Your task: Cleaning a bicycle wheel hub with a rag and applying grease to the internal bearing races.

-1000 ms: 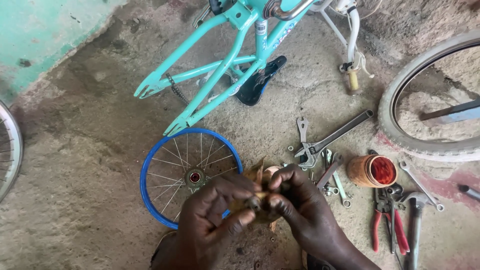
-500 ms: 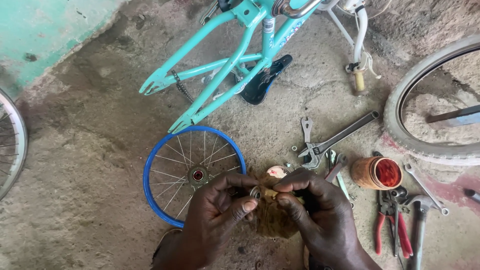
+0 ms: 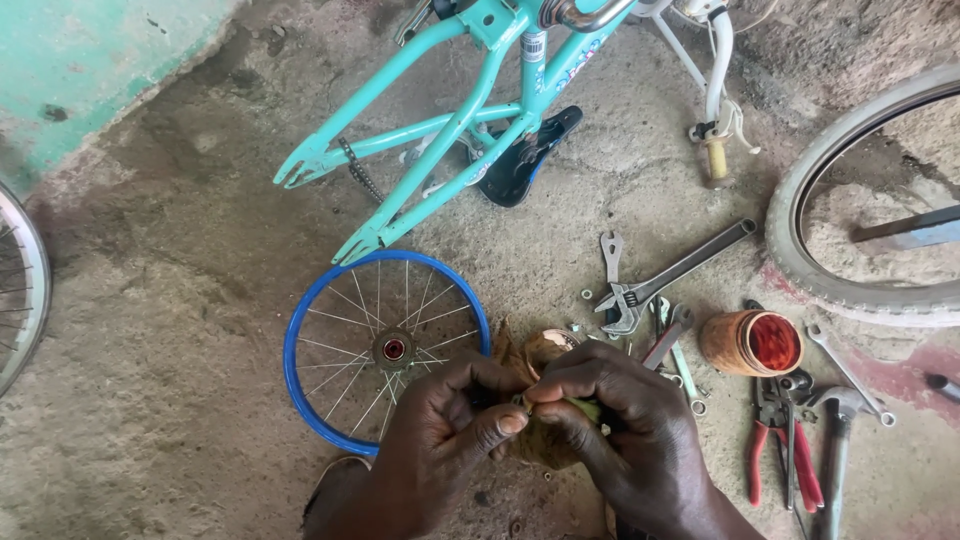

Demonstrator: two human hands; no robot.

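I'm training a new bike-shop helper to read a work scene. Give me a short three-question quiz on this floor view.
1. True or false: the blue-rimmed wheel lies flat on the floor.
2. What lies right of the orange tub? A) a saddle B) a combination spanner C) a chain
3. Fill in: the left hand and right hand meet over a small ____ part.

Key: 1 true. 2 B: the spanner lies there, while the red-handled pliers lie below the tub. 3 metal; it is too hidden between the fingertips to name more exactly.
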